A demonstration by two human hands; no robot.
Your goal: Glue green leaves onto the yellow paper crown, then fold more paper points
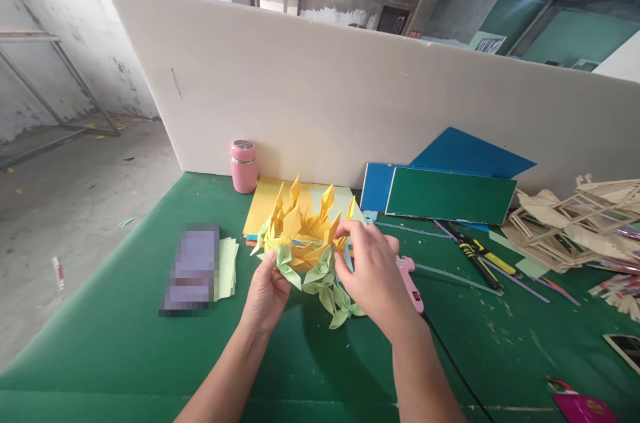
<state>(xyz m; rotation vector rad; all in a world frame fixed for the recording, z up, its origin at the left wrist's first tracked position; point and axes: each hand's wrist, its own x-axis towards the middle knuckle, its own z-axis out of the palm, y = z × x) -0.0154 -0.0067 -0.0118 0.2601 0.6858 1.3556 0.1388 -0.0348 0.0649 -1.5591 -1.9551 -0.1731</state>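
YOUR HANDS ON THE PAPER RING: A folded-paper ring (305, 243) of yellow spikes and pale green leaves sits near the middle of the green counter (125, 343), held between your two hands. Whether it rests on the cloth or is lifted clear cannot be told.

Your left hand (267, 289) comes up from the near side, its grip closed on a green leaf at the ring's near left edge, thumb on top. Your right hand (373, 273) arches over the ring's right side with its back toward you and fingers curled down, its grip narrowed to a pinch on a yellow point at the rim. Both bare forearms run in from the near edge, angled toward each other.

Just right of your right hand, and partly hidden by it, a pink glue gun (411, 279) lies on the counter, its black cord (450, 357) trailing toward the near edge. Yellow paper sheets (263, 206) lie beyond the ring, and a pink cup (243, 166) with a metal lid stands at their far left. Pale green paper slips (229, 267) lie to the left beside a blurred patch.

To the right, blue boards (470, 153) and a green board (450, 195) lean on a white partition (350, 89). Nearer lie a yellow-and-black tool (473, 251) and a heap of wooden lattice pieces (565, 223). A grey concrete floor (75, 196) spreads to the left.
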